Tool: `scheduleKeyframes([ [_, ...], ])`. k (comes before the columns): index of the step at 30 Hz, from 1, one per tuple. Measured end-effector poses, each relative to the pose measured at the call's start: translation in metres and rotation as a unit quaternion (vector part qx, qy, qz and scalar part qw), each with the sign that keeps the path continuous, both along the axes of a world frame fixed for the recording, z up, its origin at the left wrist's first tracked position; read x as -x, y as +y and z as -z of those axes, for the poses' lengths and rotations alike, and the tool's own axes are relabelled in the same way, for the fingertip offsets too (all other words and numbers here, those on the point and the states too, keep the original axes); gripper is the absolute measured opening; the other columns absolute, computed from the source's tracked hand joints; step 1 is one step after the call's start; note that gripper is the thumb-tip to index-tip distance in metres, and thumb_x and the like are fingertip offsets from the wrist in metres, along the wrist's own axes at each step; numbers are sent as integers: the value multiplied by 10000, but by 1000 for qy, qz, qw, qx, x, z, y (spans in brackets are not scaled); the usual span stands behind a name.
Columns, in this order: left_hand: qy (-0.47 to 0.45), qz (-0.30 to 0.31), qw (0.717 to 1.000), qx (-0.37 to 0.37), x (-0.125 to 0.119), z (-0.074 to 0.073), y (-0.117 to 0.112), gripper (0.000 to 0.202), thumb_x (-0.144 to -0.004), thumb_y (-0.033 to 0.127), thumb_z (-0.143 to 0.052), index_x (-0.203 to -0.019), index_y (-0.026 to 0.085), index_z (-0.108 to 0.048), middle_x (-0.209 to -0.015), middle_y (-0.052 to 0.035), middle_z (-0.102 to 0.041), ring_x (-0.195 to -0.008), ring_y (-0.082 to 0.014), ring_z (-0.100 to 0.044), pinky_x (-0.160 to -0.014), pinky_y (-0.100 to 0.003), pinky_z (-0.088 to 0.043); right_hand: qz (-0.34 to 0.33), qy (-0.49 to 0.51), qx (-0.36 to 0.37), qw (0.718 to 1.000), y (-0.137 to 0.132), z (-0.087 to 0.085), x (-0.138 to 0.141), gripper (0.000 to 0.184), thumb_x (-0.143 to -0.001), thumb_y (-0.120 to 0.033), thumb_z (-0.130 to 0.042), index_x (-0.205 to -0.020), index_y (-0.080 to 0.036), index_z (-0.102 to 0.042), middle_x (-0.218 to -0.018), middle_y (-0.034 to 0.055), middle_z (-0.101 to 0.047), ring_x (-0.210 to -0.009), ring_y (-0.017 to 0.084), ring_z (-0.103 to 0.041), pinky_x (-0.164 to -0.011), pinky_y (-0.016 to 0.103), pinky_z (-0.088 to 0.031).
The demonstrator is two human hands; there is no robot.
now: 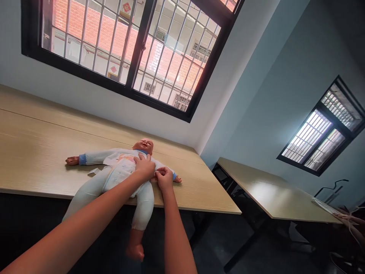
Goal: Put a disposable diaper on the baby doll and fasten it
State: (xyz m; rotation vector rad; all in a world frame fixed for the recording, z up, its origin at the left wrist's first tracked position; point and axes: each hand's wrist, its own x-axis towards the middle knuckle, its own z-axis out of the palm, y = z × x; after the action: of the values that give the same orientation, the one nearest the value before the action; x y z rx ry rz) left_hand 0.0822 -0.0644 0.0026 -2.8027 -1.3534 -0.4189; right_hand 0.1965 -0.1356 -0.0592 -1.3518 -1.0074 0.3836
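Observation:
A baby doll [119, 169] in a pale white suit with blue cuffs lies on its back on the wooden table [37, 152], legs hanging over the front edge. My left hand [144, 166] rests on the doll's chest, its fingers curled down onto the fabric. My right hand [164, 177] is closed in a pinch on the edge of the suit at the doll's side, close to its arm. The two hands nearly touch.
A barred window [134, 49] fills the wall behind the table. A second wooden table [268, 194] stands to the right across a dark gap. Another window [322, 133] is on the right wall. Papers and a dark stand [332, 188] lie at the far right.

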Motion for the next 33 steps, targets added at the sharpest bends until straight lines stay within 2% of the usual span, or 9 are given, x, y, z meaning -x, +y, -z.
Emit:
scheduleKeyframes([
  [3, 7, -2, 1000, -2, -3, 1, 0, 444, -887, 411, -685, -1268, 222, -808, -1567, -255, -488, -1498, -636, -241, -1102, -745, -261, -3, 4, -1, 1000, 0, 1, 0, 162, -714, -265, -671, -857, -196, -641, -635, -4, -685, -589, 188, -650, -575, 287, -522],
  [8, 37, 11, 999, 6, -4, -2, 3, 526, -823, 409, -771, -1302, 191, -788, -1664, -272, -385, -1500, -668, -212, -1093, -772, -257, -7, 1, 0, 1000, -1, 2, 0, 168, -706, -250, -676, -860, -190, -645, -665, 3, -705, -600, 186, -659, -584, 287, -537],
  [14, 30, 32, 999, 9, 4, -4, 3, 386, -934, 424, -654, -1246, 251, -803, -1629, -238, -425, -1502, -632, -242, -1099, -768, -240, -2, -13, 2, 1000, 1, 2, -1, 164, -720, -273, -685, -855, -190, -646, -657, -5, -691, -606, 178, -644, -576, 269, -511],
  [18, 15, 48, 999, 4, 8, -3, -2, 477, -963, 350, -588, -1425, 267, -670, -1595, -230, -451, -1515, -598, -242, -1109, -767, -233, -8, -25, -6, 1000, 2, -1, 2, 142, -729, -264, -671, -848, -190, -649, -661, -14, -670, -616, 167, -618, -587, 262, -489],
  [20, 12, 51, 999, 12, 8, -4, -2, 514, -937, 348, -618, -1442, 251, -650, -1590, -231, -458, -1522, -599, -219, -1114, -759, -242, -12, -32, -9, 999, 2, -3, 4, 137, -733, -263, -667, -849, -191, -650, -656, -20, -654, -612, 165, -608, -591, 265, -487],
  [24, 19, 69, 996, 58, 10, -20, 9, 420, -815, 385, -740, -1201, 226, -793, -1623, -222, -453, -1495, -631, -252, -1112, -765, -259, -14, -45, -16, 999, 2, -6, 6, 150, -747, -267, -639, -877, -194, -650, -707, -8, -674, -645, 173, -629, -611, 272, -502],
  [28, 27, 104, 987, 117, 22, -39, 26, 303, -664, 379, -815, -946, 275, -851, -1601, -132, -540, -1455, -607, -360, -1122, -769, -273, -21, -52, -17, 998, 3, -5, 6, 161, -763, -282, -635, -899, -198, -649, -736, 3, -684, -686, 187, -655, -635, 279, -523],
  [30, 22, 122, 985, 119, 31, -41, 30, 298, -641, 393, -814, -930, 328, -855, -1603, -73, -551, -1471, -560, -367, -1158, -744, -254, -28, -48, -20, 998, 3, -4, 7, 153, -774, -279, -639, -905, -200, -651, -726, 1, -679, -689, 192, -661, -638, 283, -531],
  [33, 15, 142, 984, 103, 39, -36, 28, 321, -668, 427, -787, -977, 377, -856, -1632, -29, -514, -1483, -506, -360, -1198, -700, -225, -34, -43, -26, 998, 3, -3, 8, 143, -782, -261, -637, -910, -200, -654, -732, 6, -689, -688, 194, -666, -642, 287, -539],
])
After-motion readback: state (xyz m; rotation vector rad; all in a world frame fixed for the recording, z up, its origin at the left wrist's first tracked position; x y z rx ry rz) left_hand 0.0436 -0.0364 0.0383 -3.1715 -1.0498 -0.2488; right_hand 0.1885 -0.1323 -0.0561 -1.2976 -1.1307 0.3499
